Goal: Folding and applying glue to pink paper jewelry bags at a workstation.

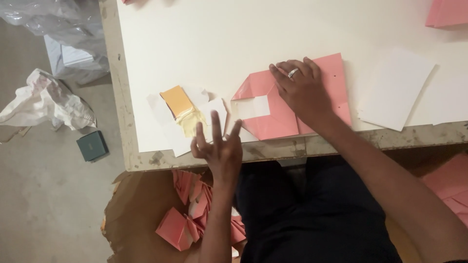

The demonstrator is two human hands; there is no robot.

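A broad white tabletop (pixel 243 34) with a worn, chipped front edge filled the upper frame, and at its lower centre lay the folded pink paper envelope (pixel 273 112) with a white square patch on its flap. The right hand (pixel 304 90) rested flat on the envelope's right half, fingers held close together and pressing down, a ring on one. The left hand (pixel 219 146) hovered over the table edge, fingers spread and holding nothing. Left of it sat a small orange-topped pad (pixel 178 100) on torn white paper scraps. Lower left, a heap of folded pink envelopes (pixel 195 214) lay below. The envelope looked light, thin and easily creased, best taken by a folded edge.
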